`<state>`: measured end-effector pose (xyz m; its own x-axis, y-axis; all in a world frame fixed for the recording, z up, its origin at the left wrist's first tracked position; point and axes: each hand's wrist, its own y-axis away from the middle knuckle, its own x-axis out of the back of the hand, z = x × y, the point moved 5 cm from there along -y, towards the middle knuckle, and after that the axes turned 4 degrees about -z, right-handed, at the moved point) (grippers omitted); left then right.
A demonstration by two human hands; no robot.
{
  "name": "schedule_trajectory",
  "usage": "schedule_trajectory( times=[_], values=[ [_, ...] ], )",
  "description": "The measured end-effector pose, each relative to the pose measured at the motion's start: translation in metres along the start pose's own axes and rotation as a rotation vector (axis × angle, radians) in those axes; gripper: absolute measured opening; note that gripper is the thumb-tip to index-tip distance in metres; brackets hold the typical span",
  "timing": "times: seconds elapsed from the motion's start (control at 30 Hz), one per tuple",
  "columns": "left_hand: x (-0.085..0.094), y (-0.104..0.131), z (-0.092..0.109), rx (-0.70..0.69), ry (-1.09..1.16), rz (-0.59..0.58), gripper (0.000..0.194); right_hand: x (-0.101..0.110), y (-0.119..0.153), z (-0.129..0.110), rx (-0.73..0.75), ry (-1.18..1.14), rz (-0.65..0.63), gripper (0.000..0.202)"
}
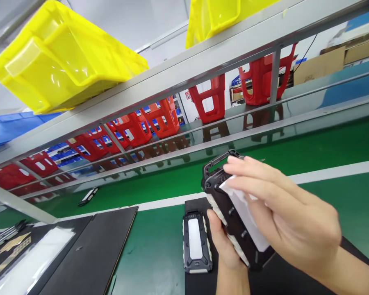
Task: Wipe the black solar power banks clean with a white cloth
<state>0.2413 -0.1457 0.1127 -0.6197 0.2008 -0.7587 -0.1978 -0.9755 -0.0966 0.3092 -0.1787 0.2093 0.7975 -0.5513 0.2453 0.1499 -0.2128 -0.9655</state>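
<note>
My left hand (226,248) is closed round the lower part of a black device (233,217) with cream side grips and a handle loop at its top. The device is tilted, its near face turned toward the right. Over that face my right hand (283,205) lies with its fingers stretched, touching a white sheet (246,213); whether the fingers pinch it is hidden. A second black device (197,241), with a white panel on its face, lies on the black mat (192,282) to the left of my left hand.
Black boards (92,250) and a white stack (33,262) are at left. Another device (88,196) lies on the green belt (169,184) farther back. Above runs a metal shelf (160,82) with yellow bins (67,57); red baskets (209,98) stand behind.
</note>
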Motion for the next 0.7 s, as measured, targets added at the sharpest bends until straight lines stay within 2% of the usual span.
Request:
schedule_trajectory(
  times=[0.1,0.2,0.37,0.53,0.7],
  values=[
    [0.002,0.001,0.003,-0.046,0.061,-0.076,0.049,-0.004,-0.003,0.008,-0.060,0.051,0.076,0.022],
    [0.003,0.000,0.002,-0.025,0.093,-0.098,0.043,-0.005,0.002,0.012,-0.047,0.068,0.049,0.024],
    [-0.001,-0.001,-0.004,0.085,0.107,-0.177,0.054,0.005,0.005,0.020,-0.124,0.169,0.109,0.014],
    [-0.003,-0.001,-0.005,0.104,0.071,-0.180,0.059,0.007,0.001,0.021,-0.144,0.191,0.141,0.016],
    [-0.001,0.000,-0.003,0.067,0.012,-0.123,0.048,0.000,0.004,0.007,-0.058,0.126,0.097,0.021]
  ],
)
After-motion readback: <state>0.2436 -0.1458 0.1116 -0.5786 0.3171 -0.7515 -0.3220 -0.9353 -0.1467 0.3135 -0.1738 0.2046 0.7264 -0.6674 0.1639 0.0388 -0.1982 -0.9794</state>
